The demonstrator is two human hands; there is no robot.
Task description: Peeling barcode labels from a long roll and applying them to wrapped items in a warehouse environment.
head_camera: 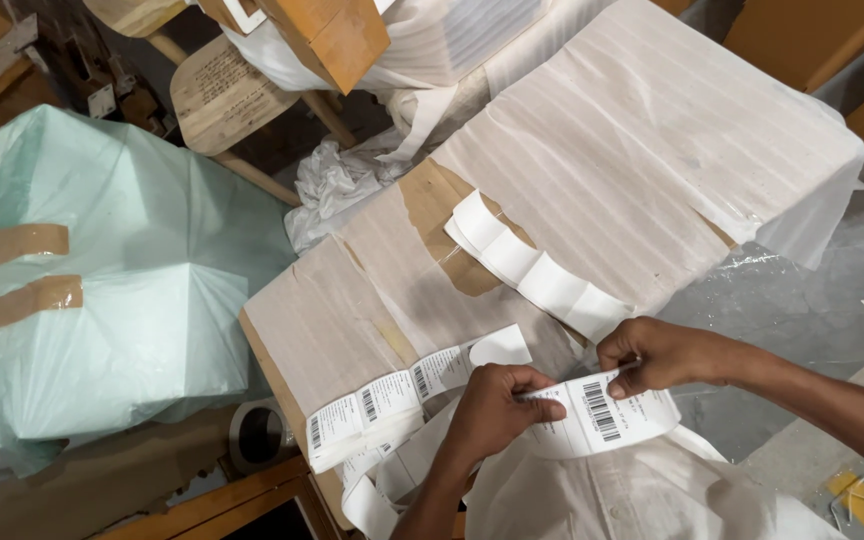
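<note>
Here, my left hand (497,405) and right hand (657,352) both had fingers pinched on one barcode label (602,412); it lay above the white garment (632,495), long axis running left to right, near the label strip (402,395) on the box (352,300).

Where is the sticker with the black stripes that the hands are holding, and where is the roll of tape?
barcode label (607,410), head view, on the printed stripes in its middle.
tape roll (262,435), head view, on its upper rim, low beside the box.
left hand (497,405), head view, on its back.
</note>
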